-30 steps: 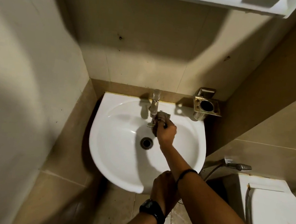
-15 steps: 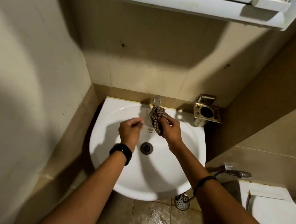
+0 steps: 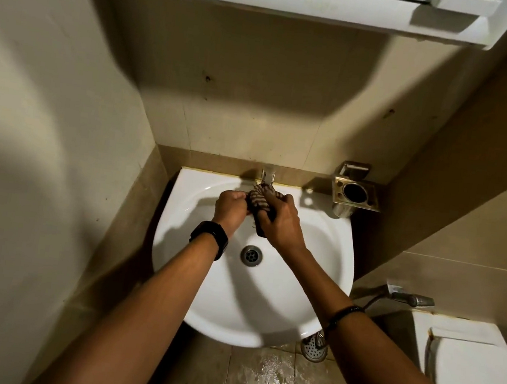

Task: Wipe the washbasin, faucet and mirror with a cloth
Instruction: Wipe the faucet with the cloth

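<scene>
Black wristwatch [image 3: 208, 239] left (dark cord bracelet [image 3: 341, 315] right).

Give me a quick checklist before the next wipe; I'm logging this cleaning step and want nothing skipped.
1. Cloth held by both the left hand and right hand: ok.
2. Cloth over the washbasin, below the faucet: ok.
3. Water running: cannot tell.
4. Drain uncovered: ok.
5. Floor dry underfoot: not ok, wet patch.
6. Cloth damp enough: cannot tell.
</scene>
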